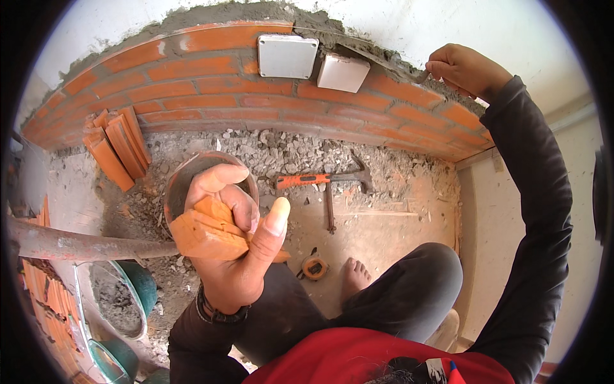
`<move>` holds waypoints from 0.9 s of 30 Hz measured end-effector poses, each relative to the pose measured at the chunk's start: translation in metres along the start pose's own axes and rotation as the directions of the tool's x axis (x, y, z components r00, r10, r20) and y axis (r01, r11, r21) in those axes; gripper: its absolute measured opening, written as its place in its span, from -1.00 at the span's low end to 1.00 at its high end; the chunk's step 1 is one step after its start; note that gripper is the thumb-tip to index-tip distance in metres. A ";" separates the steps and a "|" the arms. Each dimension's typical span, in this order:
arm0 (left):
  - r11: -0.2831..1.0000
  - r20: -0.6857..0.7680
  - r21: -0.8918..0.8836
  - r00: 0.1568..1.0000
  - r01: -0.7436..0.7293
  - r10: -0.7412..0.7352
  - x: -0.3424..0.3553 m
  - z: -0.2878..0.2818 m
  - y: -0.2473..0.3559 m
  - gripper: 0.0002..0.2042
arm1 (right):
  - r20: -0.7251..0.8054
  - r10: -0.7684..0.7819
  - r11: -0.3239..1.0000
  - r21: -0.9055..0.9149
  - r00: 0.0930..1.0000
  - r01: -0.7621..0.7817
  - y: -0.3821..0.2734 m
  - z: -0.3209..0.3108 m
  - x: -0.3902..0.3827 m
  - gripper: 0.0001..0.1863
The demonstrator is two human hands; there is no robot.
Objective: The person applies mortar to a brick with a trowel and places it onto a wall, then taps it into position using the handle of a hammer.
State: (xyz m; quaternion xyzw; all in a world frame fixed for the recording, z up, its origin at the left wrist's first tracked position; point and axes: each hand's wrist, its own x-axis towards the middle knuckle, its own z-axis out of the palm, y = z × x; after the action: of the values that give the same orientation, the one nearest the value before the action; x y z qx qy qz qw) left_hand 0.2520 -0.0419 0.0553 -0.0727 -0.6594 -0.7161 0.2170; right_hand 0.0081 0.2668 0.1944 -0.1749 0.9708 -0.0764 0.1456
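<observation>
In my left hand, fingers curled, are several broken orange brick pieces. A round dark container sits behind that hand, partly hidden by it. My right hand is up at the top of a curved-looking brick course, fingers closed at the fresh grey mortar; what it holds there is too small to make out. Two white square plates are on the brickwork left of that hand. A hammer and a tape measure lie on the rubble-strewn floor.
Loose bricks stand at the left below the wall. A long pipe or pole crosses the left side above green buckets of grey material. More orange bricks are at the far left. A pale wall bounds the right side.
</observation>
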 end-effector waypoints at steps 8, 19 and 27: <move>1.000 -0.087 -0.005 0.996 -0.008 0.008 0.000 -0.002 0.003 -0.49 | -0.005 0.074 0.982 0.176 0.997 -0.072 0.018 0.015 -0.005 -0.62; 0.999 -0.115 0.020 0.993 -0.028 0.030 -0.002 -0.006 0.007 -0.56 | -0.252 -0.050 0.998 -0.051 0.966 0.038 0.056 0.047 -0.042 -0.70; 0.998 -0.272 -0.034 0.961 -0.060 0.048 -0.010 -0.016 0.012 -0.51 | -0.259 -0.303 0.950 -0.011 0.917 0.311 0.026 0.091 -0.046 -0.77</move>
State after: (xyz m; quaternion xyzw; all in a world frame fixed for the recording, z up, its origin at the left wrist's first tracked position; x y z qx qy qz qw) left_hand 0.2688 -0.0557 0.0599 0.0035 -0.6063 -0.7267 0.3230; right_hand 0.0698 0.2986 0.1149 -0.3115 0.9406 -0.1352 0.0069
